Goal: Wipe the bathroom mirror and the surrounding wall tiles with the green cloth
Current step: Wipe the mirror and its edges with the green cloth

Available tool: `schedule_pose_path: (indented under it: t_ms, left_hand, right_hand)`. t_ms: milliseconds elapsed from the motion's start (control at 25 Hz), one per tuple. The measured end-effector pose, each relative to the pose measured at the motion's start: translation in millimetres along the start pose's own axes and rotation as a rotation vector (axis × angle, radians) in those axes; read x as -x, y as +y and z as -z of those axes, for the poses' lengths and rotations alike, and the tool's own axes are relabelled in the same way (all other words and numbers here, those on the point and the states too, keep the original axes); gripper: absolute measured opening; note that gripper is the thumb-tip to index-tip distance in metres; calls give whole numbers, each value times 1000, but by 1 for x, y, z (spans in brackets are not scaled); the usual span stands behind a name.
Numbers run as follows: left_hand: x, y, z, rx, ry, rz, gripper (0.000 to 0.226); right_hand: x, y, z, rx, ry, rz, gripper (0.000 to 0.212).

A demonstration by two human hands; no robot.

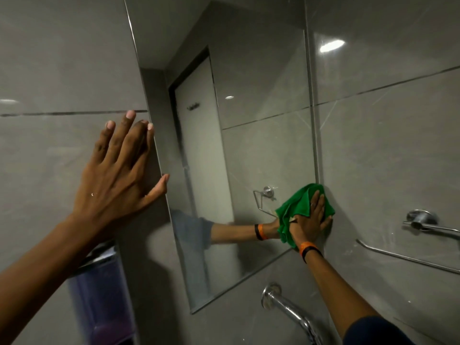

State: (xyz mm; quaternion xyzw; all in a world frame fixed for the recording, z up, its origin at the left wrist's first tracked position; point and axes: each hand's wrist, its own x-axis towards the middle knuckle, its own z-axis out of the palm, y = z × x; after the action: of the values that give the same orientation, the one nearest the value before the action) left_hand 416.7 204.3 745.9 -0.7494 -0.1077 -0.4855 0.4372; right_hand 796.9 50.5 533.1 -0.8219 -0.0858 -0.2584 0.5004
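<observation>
Green cloth [303, 205] pressed flat under right hand [312, 224], fingers straight, at mirror [249, 145] right edge; left hand [117, 175] open-palmed on wall tile [49, 70], holding nothing.

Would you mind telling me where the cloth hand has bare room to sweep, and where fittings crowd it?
Free: the mirror glass above the green cloth, and the wall tiles above the right hand. Crowded: the rail to its right, the tap below, the left hand by the mirror's left edge.
</observation>
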Motion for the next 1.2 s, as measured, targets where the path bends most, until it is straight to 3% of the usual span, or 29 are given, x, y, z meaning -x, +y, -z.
schedule_pose_path:
  t_ms: [200, 360, 480, 640, 760, 920, 1000, 1200]
  left_hand:
    - [2, 2, 1, 17, 6, 2, 85]
    - [2, 2, 2, 34, -10, 10, 86]
    - [3, 3, 3, 40, -31, 11, 86]
    - [4, 2, 3, 32, -45, 9, 84]
    - [3, 2, 0, 43, -35, 1, 83]
    - [3, 0, -1, 38, -20, 6, 82]
    - [3, 0, -1, 34, -20, 5, 81]
    - [4, 2, 2, 24, -23, 8, 78]
  right_hand:
    - [32, 33, -10, 1, -124, -123, 94]
    - [45, 36, -9, 209, -229, -225, 89]
    - [69, 28, -8, 276, -251, -140, 96]
    - [139, 0, -8, 176, -153, 147, 105]
    - [195, -31, -10, 108, -59, 331, 82]
    - [255, -63, -12, 96, -70, 481, 70]
    - [272, -78, -12, 34, -65, 505, 68]
    - [267, -124, 2, -59, -44, 332, 81]
